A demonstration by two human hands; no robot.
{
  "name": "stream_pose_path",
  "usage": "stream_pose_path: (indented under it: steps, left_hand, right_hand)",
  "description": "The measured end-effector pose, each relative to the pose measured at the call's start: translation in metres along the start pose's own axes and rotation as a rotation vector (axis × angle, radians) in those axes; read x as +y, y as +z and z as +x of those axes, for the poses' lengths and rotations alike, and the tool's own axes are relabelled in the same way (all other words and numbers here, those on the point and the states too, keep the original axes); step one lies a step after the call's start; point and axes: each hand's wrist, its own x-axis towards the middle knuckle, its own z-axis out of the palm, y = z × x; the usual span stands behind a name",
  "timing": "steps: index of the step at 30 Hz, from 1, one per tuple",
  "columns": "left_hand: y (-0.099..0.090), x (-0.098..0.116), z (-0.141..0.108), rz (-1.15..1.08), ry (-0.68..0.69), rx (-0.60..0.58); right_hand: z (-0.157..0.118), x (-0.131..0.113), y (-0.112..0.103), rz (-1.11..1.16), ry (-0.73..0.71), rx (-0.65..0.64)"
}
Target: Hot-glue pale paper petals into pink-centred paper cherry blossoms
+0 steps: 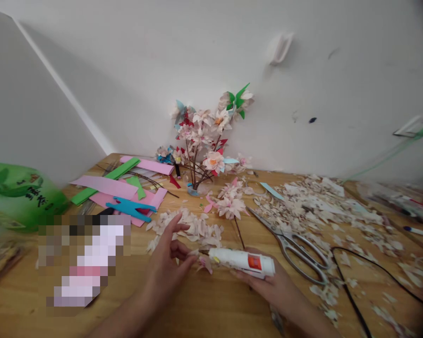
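Observation:
My right hand [268, 284] is wrapped round a white glue gun [232, 262] with an orange label, its tip pointing left. My left hand [171, 263] pinches a small pale petal [194, 253] between thumb and finger at the gun's tip. A small pink and white flower piece [205, 264] hangs just under the tip. Behind the hands lies a pile of pale petals [186, 225]. A finished flower [230, 206] on a brown stem rests right of that pile. Further back, a bunch of paper flowers [202, 126] stands upright on brown stems.
Metal scissors [296, 249] lie open at the right, near a black cable [356, 300]. Paper scraps [313, 206] cover the table's right side. Pink, green and blue paper strips [109, 188] lie at the left, beside a green bag [24, 197]. The wall [144, 70] rises behind.

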Motion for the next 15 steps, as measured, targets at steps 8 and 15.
stream_pose_path:
  steps: [8, 15]
  left_hand:
    - [0.0011, 0.0012, -0.0026, 0.009, 0.014, 0.013]
    - [0.0019, 0.0011, -0.0027, -0.009, 0.016, 0.006]
  right_hand:
    - [-0.0013, 0.0037, 0.0024, 0.012, 0.036, 0.008]
    - [-0.0016, -0.0006, 0.0014, 0.008, 0.049, -0.008]
